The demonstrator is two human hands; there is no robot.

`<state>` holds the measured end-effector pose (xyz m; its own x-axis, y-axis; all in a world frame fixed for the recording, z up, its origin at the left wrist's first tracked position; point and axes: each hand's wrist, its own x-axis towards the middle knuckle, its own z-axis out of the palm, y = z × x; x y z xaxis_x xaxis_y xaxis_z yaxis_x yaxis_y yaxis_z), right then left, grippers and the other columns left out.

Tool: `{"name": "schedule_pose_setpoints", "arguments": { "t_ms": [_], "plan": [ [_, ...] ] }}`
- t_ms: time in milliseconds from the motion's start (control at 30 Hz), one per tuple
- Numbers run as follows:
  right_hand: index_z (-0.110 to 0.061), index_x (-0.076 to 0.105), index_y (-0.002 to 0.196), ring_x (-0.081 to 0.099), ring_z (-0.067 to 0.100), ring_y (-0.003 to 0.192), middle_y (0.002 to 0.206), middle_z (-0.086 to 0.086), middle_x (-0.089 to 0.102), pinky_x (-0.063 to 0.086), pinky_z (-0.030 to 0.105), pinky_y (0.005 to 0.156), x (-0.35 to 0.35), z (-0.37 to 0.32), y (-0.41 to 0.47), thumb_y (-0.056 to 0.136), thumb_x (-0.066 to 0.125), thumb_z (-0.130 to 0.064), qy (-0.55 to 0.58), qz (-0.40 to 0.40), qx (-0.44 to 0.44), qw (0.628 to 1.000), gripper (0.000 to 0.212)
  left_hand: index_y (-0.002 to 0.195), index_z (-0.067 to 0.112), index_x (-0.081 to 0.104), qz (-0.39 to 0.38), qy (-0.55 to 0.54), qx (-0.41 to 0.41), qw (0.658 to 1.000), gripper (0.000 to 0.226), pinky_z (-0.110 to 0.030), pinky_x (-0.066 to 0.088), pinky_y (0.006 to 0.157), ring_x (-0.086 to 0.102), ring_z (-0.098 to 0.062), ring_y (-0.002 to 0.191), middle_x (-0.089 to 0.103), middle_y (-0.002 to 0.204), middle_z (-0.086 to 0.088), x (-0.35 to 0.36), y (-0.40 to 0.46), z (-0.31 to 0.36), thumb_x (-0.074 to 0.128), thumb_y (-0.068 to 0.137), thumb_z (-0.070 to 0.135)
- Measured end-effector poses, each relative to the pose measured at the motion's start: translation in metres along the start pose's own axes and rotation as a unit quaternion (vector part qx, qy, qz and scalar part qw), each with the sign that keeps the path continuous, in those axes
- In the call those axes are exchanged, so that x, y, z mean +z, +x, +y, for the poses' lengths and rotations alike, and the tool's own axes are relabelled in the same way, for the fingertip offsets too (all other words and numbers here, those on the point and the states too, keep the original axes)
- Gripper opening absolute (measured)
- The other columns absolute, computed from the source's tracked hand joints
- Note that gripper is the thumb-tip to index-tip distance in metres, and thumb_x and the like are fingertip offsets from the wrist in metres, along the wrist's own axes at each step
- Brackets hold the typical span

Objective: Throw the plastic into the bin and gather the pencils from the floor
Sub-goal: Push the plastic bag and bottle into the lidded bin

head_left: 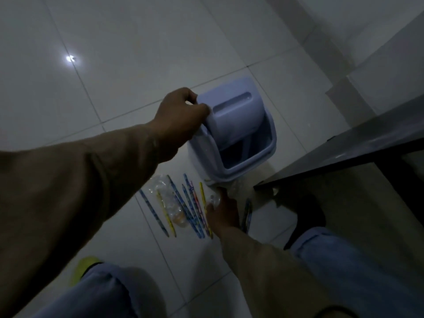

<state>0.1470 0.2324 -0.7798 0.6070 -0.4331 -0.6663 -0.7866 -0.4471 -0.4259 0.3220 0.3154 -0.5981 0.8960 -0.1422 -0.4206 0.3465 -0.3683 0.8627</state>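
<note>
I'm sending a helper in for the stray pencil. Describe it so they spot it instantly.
Start at the pale blue plastic swing-lid bin on the white tiled floor. Below it, past the right hand, one dark blue pencil lies alone, apart from the fanned pencil row left of that hand.

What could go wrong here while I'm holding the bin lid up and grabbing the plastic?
1. The left hand grips only the edge of the tilted swing lid; if it slips, the lid may close before the plastic goes in.
2. The right hand is closing on crumpled plastic beside the pencils, so it could scatter them.
3. More clear plastic lies across the pencils, easy to miss in this dim light.
</note>
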Motion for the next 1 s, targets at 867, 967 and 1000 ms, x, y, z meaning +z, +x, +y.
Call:
{"name": "schedule_pose_setpoints", "arguments": {
  "t_ms": [867,967,1000],
  "plan": [
    [-0.040,0.041,0.109,0.066,0.001,0.079,0.100,-0.013,0.058,0.052,0.014,0.055,-0.105,0.032,-0.170,0.070,0.077,-0.010,0.302,0.169,-0.053,0.937,0.061,0.094,0.020,0.056,0.035,0.023,-0.006,0.999,0.014,-0.053,0.058,0.086,0.066,-0.037,0.095,0.067,0.108,-0.024,0.007,-0.021,-0.001,0.063,0.086,0.028],
    [-0.042,0.049,0.102,0.062,-0.009,0.085,0.102,-0.014,0.060,0.050,0.009,0.060,-0.122,0.026,-0.183,0.070,0.084,-0.016,0.303,0.212,-0.095,0.924,0.053,0.096,0.019,0.056,0.038,0.037,-0.006,0.999,0.016,-0.051,0.058,0.084,0.065,-0.035,0.091,0.066,0.109,-0.024,0.006,-0.025,0.000,0.063,0.087,0.031],
    [-0.043,0.051,0.100,0.062,-0.008,0.087,0.102,-0.014,0.061,0.051,0.009,0.062,-0.128,0.024,-0.186,0.071,0.085,-0.020,0.303,0.222,-0.104,0.921,0.050,0.097,0.019,0.055,0.036,0.038,-0.009,0.999,0.017,-0.052,0.058,0.085,0.065,-0.036,0.093,0.066,0.111,-0.024,0.008,-0.028,0.001,0.063,0.088,0.031]
  ]
}}
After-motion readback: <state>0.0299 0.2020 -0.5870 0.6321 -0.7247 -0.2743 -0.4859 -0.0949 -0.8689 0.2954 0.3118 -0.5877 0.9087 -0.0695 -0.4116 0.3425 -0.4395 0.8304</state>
